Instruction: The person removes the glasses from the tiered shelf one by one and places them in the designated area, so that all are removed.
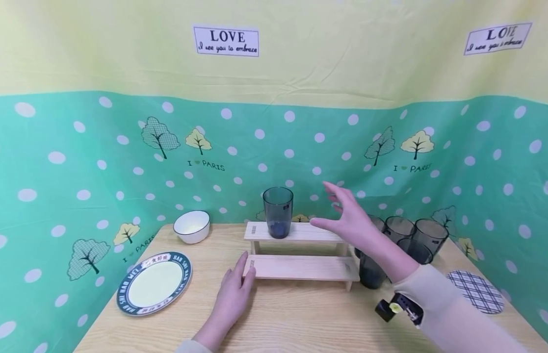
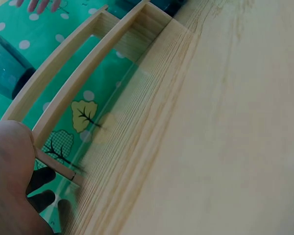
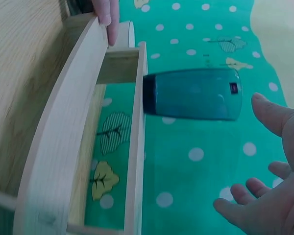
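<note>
A dark tinted glass (image 1: 278,214) stands upright on the upper tier of a two-tier wooden rack (image 1: 300,267), left of its middle. My right hand (image 1: 351,220) hovers above the rack's right part, fingers spread and thumb apart, holding nothing. In the right wrist view, that hand (image 3: 269,196) is a short gap away from the rim of the glass (image 3: 196,94). My left hand (image 1: 233,294) touches the left end of the lower tier with its fingers and thumb. The left wrist view shows its thumb (image 2: 12,142) at the end of the board, some fingers partly hidden behind it.
Several more dark glasses (image 1: 428,234) are grouped right of the rack, partly behind my right forearm. A white bowl (image 1: 192,227) sits at the back left, with a blue-rimmed plate (image 1: 154,283) before it. At the right lies a checked round mat (image 1: 476,291). A polka-dot curtain (image 1: 238,142) hangs behind.
</note>
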Demonstrator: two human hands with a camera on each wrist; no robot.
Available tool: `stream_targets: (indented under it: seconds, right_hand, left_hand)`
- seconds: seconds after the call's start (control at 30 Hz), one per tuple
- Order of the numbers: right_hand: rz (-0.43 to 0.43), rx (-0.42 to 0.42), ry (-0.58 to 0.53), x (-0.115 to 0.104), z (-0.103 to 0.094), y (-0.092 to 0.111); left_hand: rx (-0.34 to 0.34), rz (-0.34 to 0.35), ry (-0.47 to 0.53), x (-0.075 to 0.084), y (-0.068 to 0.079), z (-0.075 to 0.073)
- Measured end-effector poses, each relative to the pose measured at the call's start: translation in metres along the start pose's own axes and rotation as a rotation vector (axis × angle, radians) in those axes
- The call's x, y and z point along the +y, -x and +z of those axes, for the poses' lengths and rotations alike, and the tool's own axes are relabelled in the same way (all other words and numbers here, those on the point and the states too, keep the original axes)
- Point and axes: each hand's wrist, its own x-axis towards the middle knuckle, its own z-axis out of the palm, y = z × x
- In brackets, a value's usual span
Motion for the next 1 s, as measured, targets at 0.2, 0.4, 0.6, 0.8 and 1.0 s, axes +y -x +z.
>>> stream_targets:
  seconds: [0.2,0.4,0.6,0.8,1.0]
  right_hand:
    - [-0.01,-0.013,-0.026,-0.008,0.02,-0.018]
    - [-0.012,-0.043,0.0,-0.012,0.033,-0.03]
    - [-0.005,-0.065,-0.011,-0.013,0.046,-0.04]
    - [-0.011,-0.066,-0.062,-0.012,0.057,-0.048]
    - [0.004,-0.056,-0.097,-0.011,0.064,-0.052]
  left_hand:
    - [0.004,0.009,0.006,0.0,0.001,0.0]
    - [0.002,-0.004,0.0,0.001,0.001,0.0]
    - [0.0,0.002,0.005,0.0,0.0,0.0]
    - [0.009,0.017,0.004,0.0,0.001,0.001]
    - [0.005,0.021,0.002,-0.001,0.0,0.0]
